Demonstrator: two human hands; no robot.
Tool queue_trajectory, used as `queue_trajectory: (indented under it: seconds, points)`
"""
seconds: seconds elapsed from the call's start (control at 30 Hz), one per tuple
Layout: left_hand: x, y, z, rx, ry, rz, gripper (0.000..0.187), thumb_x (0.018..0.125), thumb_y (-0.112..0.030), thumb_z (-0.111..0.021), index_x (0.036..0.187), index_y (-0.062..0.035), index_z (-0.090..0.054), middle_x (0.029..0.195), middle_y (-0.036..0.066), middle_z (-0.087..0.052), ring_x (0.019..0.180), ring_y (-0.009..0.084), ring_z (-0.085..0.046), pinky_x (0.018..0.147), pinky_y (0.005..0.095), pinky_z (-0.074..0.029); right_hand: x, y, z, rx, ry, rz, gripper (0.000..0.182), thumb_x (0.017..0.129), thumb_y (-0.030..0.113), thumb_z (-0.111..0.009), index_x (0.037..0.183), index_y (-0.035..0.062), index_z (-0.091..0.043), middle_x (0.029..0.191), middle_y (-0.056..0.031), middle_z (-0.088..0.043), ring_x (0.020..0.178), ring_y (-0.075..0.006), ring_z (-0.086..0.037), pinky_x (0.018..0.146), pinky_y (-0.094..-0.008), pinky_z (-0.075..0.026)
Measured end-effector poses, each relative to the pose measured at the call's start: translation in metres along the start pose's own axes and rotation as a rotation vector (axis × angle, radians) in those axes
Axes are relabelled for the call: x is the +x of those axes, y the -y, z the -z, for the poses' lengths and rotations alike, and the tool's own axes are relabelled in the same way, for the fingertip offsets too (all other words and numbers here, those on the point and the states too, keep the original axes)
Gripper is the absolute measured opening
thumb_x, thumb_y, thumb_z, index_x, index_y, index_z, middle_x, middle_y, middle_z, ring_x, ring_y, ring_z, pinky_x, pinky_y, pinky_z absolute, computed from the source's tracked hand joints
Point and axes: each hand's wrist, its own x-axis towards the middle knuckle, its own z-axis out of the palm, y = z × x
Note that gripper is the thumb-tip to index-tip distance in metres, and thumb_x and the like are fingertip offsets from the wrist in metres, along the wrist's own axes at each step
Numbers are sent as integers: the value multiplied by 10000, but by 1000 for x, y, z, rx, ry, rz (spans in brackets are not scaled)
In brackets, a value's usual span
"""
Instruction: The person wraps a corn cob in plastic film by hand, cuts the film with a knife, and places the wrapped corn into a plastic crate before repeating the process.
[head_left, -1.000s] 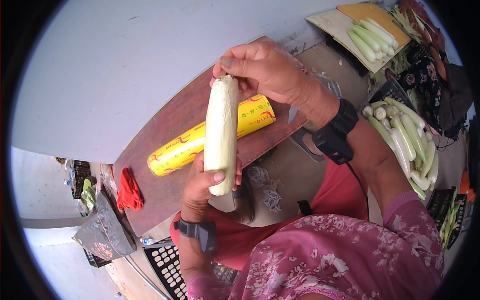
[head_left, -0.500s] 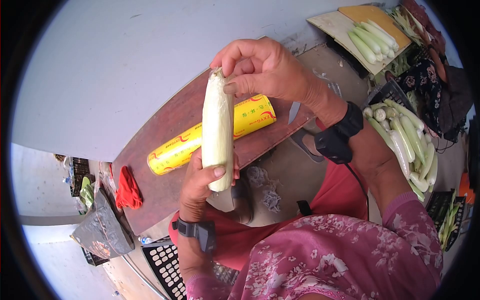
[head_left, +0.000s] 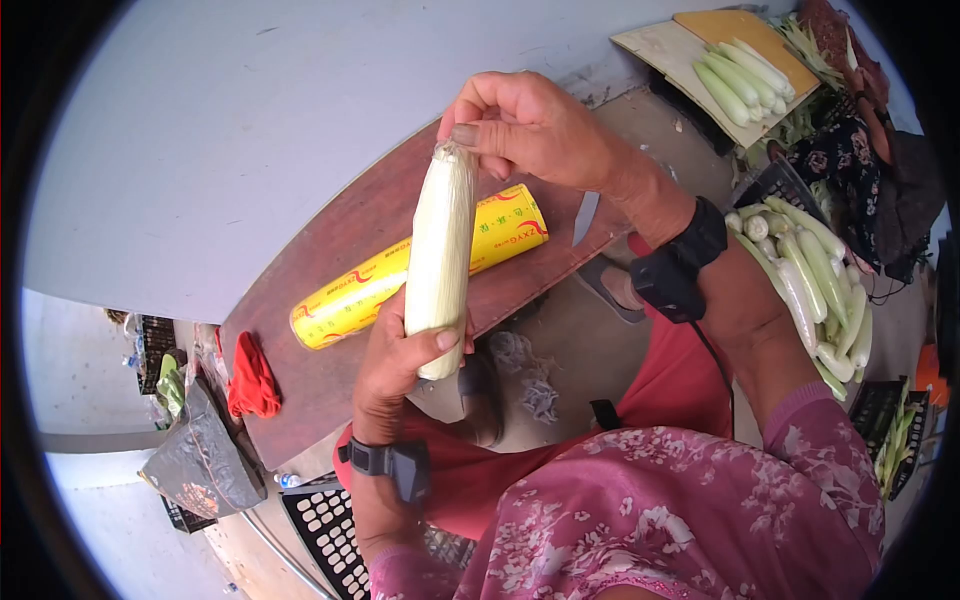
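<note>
An ear of corn [head_left: 440, 245] in its pale green husk stands nearly upright in front of me, with a shine of clear cling film [head_left: 452, 150] at its top end. My left hand [head_left: 395, 350] is wrapped round its lower part, thumb across the front. At the upper tip, my right hand [head_left: 510, 130] is closed in a pinch, thumb and fingers on the film there. Behind the corn, a yellow printed roll of cling film [head_left: 350, 305] lies across the dark red board [head_left: 285, 400].
A knife [head_left: 586, 218] lies near the board's right edge, a red cloth [head_left: 252, 380] at its left. Several husked ears [head_left: 825, 285] fill a crate at right; more ears [head_left: 745, 80] lie on a far board. Another person's arm [head_left: 872, 125] shows at far right.
My right thumb has moved up to the tip of the corn, and the fingers have shifted slightly right. The corn's top leans a little further right; my left hand keeps its grip.
</note>
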Motion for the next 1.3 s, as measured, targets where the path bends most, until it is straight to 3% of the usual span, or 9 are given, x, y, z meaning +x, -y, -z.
queue_trajectory:
  seconds: [0.23, 0.43, 0.53, 0.63, 0.83, 1.03, 1.07, 1.2, 1.3]
  points:
    - [-3, 7, 6, -206, 180, 60, 637, 627, -289, -741, 1116, 49, -513, 826, 147, -618, 651, 208, -617, 548, 301, -516, -1, 1, -9, 256, 6, -37, 133, 905, 114, -615, 911, -7, -558, 722, -39, -594, 515, -50, -509, 461, -184, -416]
    - [1, 18, 5, -413, 321, 58, 691, 592, -303, -746, 1102, 90, -493, 782, 188, -592, 616, 251, -601, 541, 315, -522, -2, -7, -10, 483, 38, -98, 168, 912, 139, -617, 987, -6, -573, 763, -53, -604, 526, -58, -498, 460, -183, -397]
    - [3, 17, 4, -498, 333, 51, 705, 583, -314, -747, 1096, 89, -481, 750, 193, -573, 596, 266, -591, 506, 321, -513, 1, -19, -12, 763, 115, -99, 327, 944, 310, -580, 1015, -10, -580, 893, -89, -635, 665, -86, -577, 544, -186, -452]
    - [3, 17, 4, -528, 345, 27, 714, 583, -335, -746, 1096, 80, -473, 732, 192, -562, 587, 272, -586, 462, 323, -499, 3, -21, -12, 951, 175, -143, 490, 938, 443, -539, 1114, -13, -564, 1044, -135, -623, 893, -155, -615, 728, -266, -508]
    - [3, 18, 3, -510, 361, 8, 708, 605, -358, -732, 1103, 72, -469, 748, 198, -562, 587, 275, -588, 444, 322, -494, -9, -12, -49, 1025, 107, -66, 568, 889, 506, -585, 1135, -4, -546, 1170, -195, -585, 1108, -267, -578, 949, -414, -463]
    - [13, 17, -3, -462, 330, 36, 665, 709, -393, -701, 1140, 55, -467, 795, 178, -579, 616, 244, -606, 478, 317, -510, -6, -14, -59, 765, -191, -124, 362, 913, 390, -594, 973, 37, -547, 957, -140, -632, 897, -245, -644, 810, -418, -530]
    - [15, 17, -4, -437, 331, 24, 649, 740, -408, -688, 1148, 48, -471, 808, 168, -592, 634, 229, -620, 492, 319, -522, -4, -16, -60, 760, -276, -149, 316, 928, 368, -563, 898, 55, -536, 847, -113, -623, 769, -241, -643, 737, -420, -540]
    - [23, 20, -11, -396, 285, 22, 557, 803, -373, -653, 1125, 52, -492, 833, 168, -615, 645, 229, -637, 507, 315, -534, 7, -29, -47, 917, -348, -329, 332, 979, 349, -455, 829, 56, -501, 802, -123, -584, 717, -263, -597, 729, -412, -514]
    - [28, 23, -17, -450, 251, 0, 554, 826, -402, -645, 1102, 57, -507, 836, 167, -620, 645, 227, -639, 510, 310, -535, 20, -50, -34, 1076, -242, -328, 348, 988, 370, -440, 853, 55, -501, 784, -145, -586, 707, -299, -608, 680, -438, -539]
